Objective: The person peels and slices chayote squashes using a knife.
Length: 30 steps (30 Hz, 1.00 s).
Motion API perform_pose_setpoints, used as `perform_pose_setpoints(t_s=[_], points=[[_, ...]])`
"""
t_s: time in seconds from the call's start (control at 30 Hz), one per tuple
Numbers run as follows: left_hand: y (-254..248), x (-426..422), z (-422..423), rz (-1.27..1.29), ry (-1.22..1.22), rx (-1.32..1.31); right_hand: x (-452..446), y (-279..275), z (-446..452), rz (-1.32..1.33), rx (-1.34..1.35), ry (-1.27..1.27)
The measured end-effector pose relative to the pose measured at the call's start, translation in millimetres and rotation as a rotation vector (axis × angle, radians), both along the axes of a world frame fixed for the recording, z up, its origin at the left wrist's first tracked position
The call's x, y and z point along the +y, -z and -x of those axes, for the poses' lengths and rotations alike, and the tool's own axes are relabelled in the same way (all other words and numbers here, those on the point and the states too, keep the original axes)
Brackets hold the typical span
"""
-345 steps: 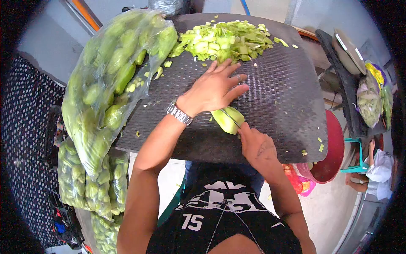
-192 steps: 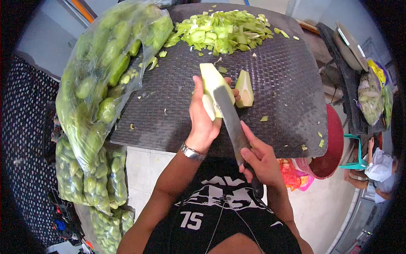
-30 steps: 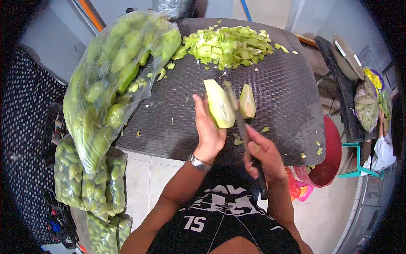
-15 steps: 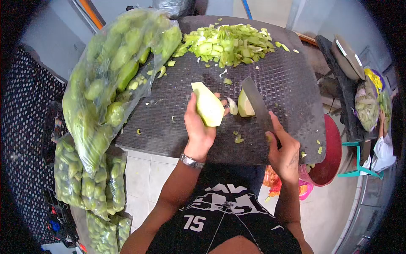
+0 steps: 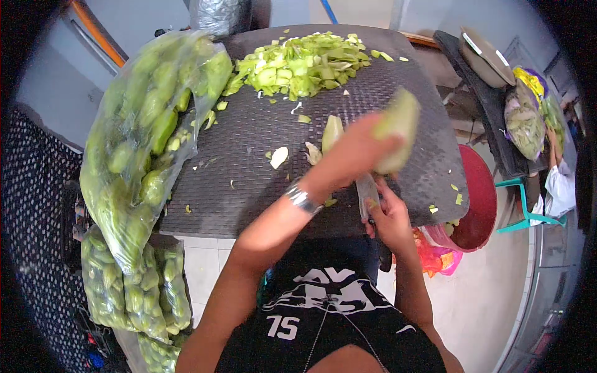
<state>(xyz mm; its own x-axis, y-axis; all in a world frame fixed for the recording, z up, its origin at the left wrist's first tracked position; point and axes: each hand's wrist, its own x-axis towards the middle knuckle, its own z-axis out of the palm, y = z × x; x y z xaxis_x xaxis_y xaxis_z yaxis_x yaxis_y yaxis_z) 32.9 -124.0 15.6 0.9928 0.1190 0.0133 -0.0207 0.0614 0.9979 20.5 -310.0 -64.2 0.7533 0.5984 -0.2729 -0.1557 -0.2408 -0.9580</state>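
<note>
My left hand (image 5: 357, 149), blurred by motion, is closed round a pale green peeled vegetable half (image 5: 400, 130) over the right part of the dark woven table (image 5: 249, 199). Below it, my right hand (image 5: 390, 217) holds a knife (image 5: 367, 194), its blade pointing away from me and its tip hidden behind my left arm. Another pale half (image 5: 333, 130) lies on the table, partly covered by my left hand. Beside it are a whitish scrap (image 5: 313, 153) and a pale slice (image 5: 279, 156). A heap of green peelings (image 5: 305, 62) lies at the far edge.
A large clear bag of green vegetables (image 5: 134, 137) covers the table's left side. More bagged vegetables (image 5: 102, 280) stand below it. At the right are a red tub (image 5: 479, 199), a teal stool (image 5: 525, 205), a black shelf (image 5: 482, 112) with a basin and bags, and another person's arm (image 5: 552, 149).
My left hand has swung right with the vegetable half, crossing above the knife. The knife has moved left and lower. A pale slice now lies on the table. The camera view has shifted.
</note>
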Motion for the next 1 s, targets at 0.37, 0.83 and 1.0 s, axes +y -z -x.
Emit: perform_pose_setpoints(t_s=[0.37, 0.83, 1.0], points=[[0, -115, -63, 0.481, 0.668, -0.090, -6, 11, -4, 0.056, -0.089, -0.042], [50, 57, -26, -1.215, -0.148, 0.213, -12, -5, -4, -0.370, 0.182, 0.216], [71, 35, -32, -1.187, -0.168, 0.016, -25, -12, 5, -0.325, 0.080, 0.242]])
